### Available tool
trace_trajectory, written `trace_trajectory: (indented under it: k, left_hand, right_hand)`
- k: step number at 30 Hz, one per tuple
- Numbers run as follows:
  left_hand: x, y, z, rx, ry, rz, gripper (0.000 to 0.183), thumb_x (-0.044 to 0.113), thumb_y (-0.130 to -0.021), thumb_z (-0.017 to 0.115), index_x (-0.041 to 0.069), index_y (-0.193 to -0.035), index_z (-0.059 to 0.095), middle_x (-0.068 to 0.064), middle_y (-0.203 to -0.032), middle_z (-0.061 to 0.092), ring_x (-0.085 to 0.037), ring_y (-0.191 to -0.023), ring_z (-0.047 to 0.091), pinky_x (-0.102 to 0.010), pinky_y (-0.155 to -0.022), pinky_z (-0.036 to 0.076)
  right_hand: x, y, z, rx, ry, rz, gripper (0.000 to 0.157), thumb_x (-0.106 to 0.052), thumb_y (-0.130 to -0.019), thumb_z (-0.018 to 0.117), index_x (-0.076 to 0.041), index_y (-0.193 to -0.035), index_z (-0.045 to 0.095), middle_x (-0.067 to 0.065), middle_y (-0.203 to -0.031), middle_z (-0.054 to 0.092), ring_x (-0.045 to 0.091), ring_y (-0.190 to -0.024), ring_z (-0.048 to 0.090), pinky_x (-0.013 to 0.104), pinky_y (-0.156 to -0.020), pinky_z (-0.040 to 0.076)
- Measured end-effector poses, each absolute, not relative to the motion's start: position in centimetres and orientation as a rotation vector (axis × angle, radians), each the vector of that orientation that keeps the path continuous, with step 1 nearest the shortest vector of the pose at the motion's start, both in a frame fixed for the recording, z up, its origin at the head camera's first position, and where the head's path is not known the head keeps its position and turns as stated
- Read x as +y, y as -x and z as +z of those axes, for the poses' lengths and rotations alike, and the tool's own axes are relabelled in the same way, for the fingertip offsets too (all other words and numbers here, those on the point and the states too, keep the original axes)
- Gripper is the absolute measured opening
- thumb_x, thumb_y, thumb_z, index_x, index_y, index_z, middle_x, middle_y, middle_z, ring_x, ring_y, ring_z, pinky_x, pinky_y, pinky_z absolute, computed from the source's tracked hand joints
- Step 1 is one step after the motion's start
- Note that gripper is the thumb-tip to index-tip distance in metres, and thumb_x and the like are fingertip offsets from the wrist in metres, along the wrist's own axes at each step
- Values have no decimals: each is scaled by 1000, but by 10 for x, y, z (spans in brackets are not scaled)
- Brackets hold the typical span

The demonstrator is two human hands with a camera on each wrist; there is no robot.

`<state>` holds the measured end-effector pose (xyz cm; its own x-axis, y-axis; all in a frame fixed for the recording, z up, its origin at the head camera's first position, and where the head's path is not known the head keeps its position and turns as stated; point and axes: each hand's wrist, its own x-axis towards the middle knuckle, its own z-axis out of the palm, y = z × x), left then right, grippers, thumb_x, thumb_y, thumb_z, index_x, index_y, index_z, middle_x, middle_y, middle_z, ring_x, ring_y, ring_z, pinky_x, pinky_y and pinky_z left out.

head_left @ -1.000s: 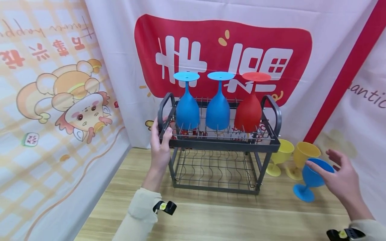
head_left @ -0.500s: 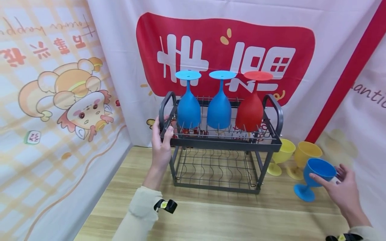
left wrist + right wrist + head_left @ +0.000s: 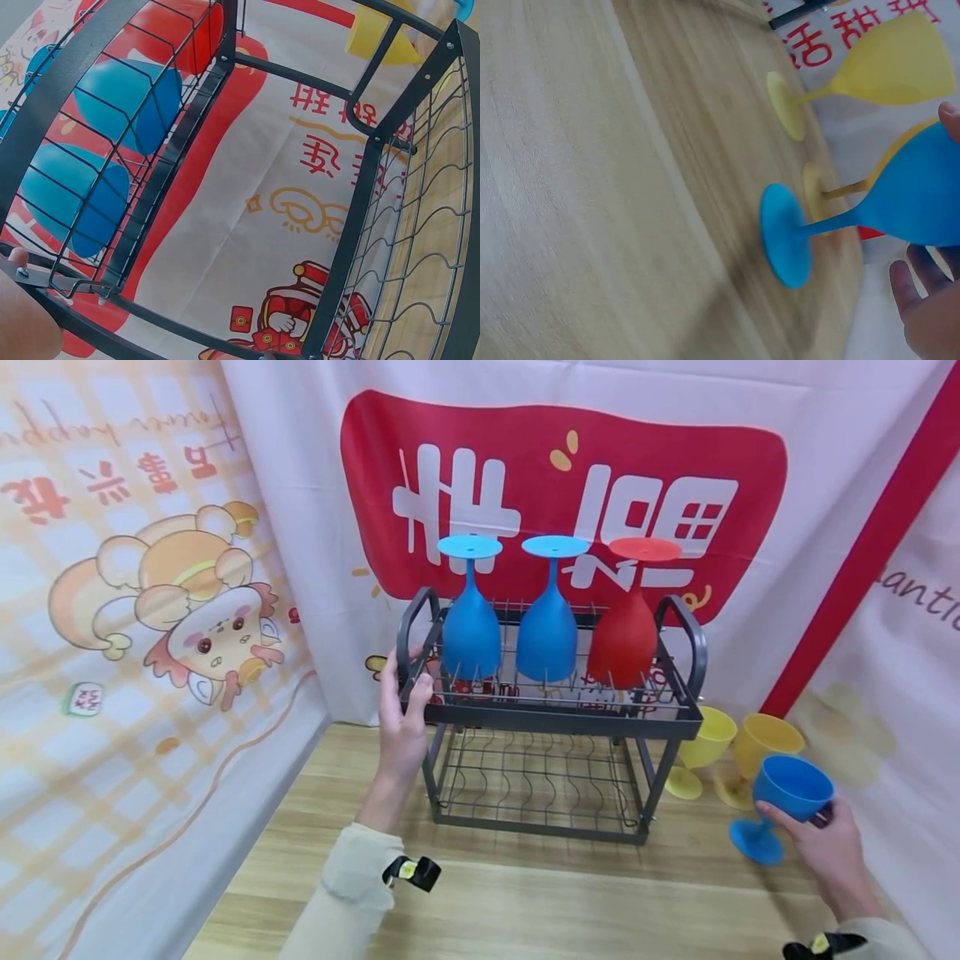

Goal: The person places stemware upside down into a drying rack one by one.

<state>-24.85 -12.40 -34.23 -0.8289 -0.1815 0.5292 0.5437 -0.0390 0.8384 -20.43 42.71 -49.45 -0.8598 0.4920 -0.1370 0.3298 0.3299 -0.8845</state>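
At the right, my right hand (image 3: 828, 856) holds a blue goblet (image 3: 783, 793) by its bowl, thumb on the near side and fingers behind. This goblet stands upright, its round foot low at the wooden tabletop. My left hand (image 3: 402, 735) grips the left end of the upper tier of a black two-tier dish rack (image 3: 555, 718), thumb over the frame. Upside down on that tier are two blue goblets (image 3: 471, 639) and a red goblet (image 3: 621, 643), feet upward. In the right wrist view the held blue goblet (image 3: 915, 187) overlaps an orange-yellow goblet behind it.
A pale yellow goblet (image 3: 707, 743) and an orange-yellow goblet (image 3: 763, 745) stand upright behind the held one, right of the rack. The rack's lower tier (image 3: 525, 781) has wavy wires. Printed cloth (image 3: 300, 443) hangs behind and at both sides of the wooden table (image 3: 525, 902).
My right hand has come down and leftward around the blue goblet's bowl, from open fingers beside its rim to a hold on it. The left hand keeps its grip on the rack.
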Motion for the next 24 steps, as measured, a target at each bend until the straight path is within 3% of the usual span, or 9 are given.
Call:
trace_trajectory:
  k: [12, 20, 22, 24]
  left_hand:
    - [-123, 247, -342, -1763, 371, -1930, 54, 23, -110, 53, 20, -161, 36, -11, -163, 46, -25, -142, 52, -61, -122, 39]
    - [-124, 246, -341, -1750, 371, -1931, 54, 22, -109, 54, 21, -160, 37, -10, -161, 47, -24, -138, 51, -57, -119, 39]
    - [-124, 246, -341, -1745, 372, -1936, 53, 23, -109, 54, 21, -160, 38, -11, -161, 47, -23, -137, 52, -56, -118, 39]
    - [-124, 247, -341, -1743, 366, -1935, 51, 23, -109, 54, 22, -159, 39, -12, -161, 47, -21, -137, 53, -55, -118, 39]
  right_hand:
    - [427, 205, -499, -2438, 783, 1533, 116, -57, -95, 72, -2, -169, 1, 31, -175, 12, 57, -155, 24, 74, -124, 27]
    - [428, 191, -498, -2488, 674, 1521, 114, -57, -95, 72, -6, -170, 3, 32, -174, 18, 55, -150, 27, 75, -121, 30]
    - [427, 186, -497, -2517, 651, 1498, 113, -56, -96, 72, -6, -170, 4, 32, -173, 21, 53, -149, 29, 72, -121, 34]
    - [424, 181, -496, -2545, 640, 1486, 112, -56, -96, 72, -8, -171, 5, 31, -172, 23, 51, -148, 32, 57, -121, 43]
